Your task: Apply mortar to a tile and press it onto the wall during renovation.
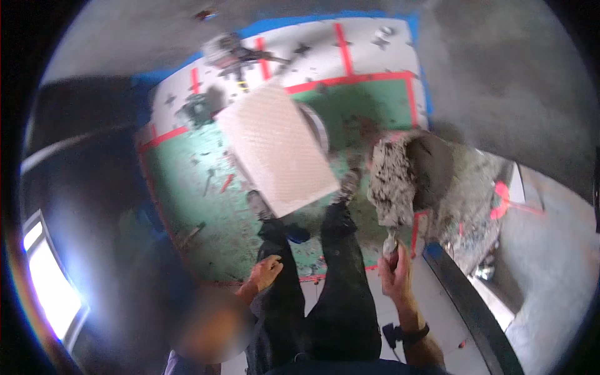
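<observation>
My right hand [397, 272] grips the handle of a trowel [391, 242] at the right. A thick load of grey mortar [394, 184] covers the blade, which is hidden beneath it. Just beyond and to the right is a round bucket [434, 169], its inside dark. My left hand [267, 272] rests on my left thigh with loosely bent fingers and nothing in it. Before my feet a large beige tile [278, 150] lies tilted, its ribbed face up. It sits over something round, of which only a pale curved rim [317, 128] shows.
A power tool [228, 53] lies on the white covering at the far side, with a dark green object [199, 110] nearer. Red and blue tape borders the stained green floor sheet [187, 219]. A long dark bar [469, 306] runs along the right, near debris and a pink strip [500, 200].
</observation>
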Available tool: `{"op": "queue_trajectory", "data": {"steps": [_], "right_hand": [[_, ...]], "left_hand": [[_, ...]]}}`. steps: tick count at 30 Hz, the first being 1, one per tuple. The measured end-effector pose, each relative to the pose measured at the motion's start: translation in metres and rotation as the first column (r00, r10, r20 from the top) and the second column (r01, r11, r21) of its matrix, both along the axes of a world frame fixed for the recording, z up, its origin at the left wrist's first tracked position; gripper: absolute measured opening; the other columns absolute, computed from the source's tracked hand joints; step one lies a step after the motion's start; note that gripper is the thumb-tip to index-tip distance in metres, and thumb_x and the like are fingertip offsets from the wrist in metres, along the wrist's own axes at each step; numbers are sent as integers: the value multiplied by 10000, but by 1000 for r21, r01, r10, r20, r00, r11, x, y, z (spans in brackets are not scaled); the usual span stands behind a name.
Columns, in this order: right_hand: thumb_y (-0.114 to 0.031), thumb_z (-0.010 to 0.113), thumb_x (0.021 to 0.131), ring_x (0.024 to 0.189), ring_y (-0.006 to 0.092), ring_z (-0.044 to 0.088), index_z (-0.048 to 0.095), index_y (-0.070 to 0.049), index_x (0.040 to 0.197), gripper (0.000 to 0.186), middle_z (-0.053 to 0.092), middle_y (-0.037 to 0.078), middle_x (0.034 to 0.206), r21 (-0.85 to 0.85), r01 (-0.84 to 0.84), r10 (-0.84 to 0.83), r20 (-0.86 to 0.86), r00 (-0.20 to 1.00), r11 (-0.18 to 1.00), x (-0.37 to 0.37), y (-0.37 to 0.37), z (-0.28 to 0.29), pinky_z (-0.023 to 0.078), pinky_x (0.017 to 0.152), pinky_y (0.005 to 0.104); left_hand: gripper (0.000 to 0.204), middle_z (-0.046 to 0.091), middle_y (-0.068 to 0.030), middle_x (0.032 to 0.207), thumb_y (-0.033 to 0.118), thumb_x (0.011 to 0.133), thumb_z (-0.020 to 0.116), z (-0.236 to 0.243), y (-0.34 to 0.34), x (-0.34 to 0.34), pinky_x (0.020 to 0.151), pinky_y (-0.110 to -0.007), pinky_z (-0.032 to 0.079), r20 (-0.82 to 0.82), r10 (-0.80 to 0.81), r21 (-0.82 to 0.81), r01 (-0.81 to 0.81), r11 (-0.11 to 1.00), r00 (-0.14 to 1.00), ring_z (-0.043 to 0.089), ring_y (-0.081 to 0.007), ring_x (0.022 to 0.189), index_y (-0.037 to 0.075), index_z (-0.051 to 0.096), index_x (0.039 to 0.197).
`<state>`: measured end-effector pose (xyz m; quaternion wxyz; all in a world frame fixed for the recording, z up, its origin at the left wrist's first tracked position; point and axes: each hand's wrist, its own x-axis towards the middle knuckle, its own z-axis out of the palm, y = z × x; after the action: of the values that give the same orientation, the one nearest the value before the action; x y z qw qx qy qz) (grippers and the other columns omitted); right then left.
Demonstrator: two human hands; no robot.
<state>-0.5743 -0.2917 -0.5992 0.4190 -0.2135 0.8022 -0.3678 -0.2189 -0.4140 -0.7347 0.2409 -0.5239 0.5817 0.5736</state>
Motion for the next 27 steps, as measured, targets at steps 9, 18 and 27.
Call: {"op": "queue_trajectory", "data": {"steps": [9,18,27], "right_hand": [[-121,655,818,686,422,630,458,-34,966,262,631,173,731,105,-284,303,-314,900,953,148,-166,-135,495,585,479],[-122,661,780,712,201,637,515,-4,996,286,627,86,795,264,-190,260,-261,930,945,40,-42,-6,528,668,323],[-191,610,776,815,384,664,636,-53,981,248,683,171,837,887,-322,863,-147,483,331,-252,41,-127,513,796,484]], "left_hand": [[477,569,-175,1291,351,906,598,-17,32,122,1027,-437,425,-146,-363,-135,345,929,920,515,-361,1226,95,545,1305],[647,358,-187,1487,522,894,578,-25,45,154,1129,-466,305,-196,-300,109,325,939,934,316,-378,1384,119,474,1390],[290,646,-182,1077,221,880,605,-11,35,85,929,-457,467,-117,-42,-296,5,955,992,607,-380,1049,55,642,1115]]}}
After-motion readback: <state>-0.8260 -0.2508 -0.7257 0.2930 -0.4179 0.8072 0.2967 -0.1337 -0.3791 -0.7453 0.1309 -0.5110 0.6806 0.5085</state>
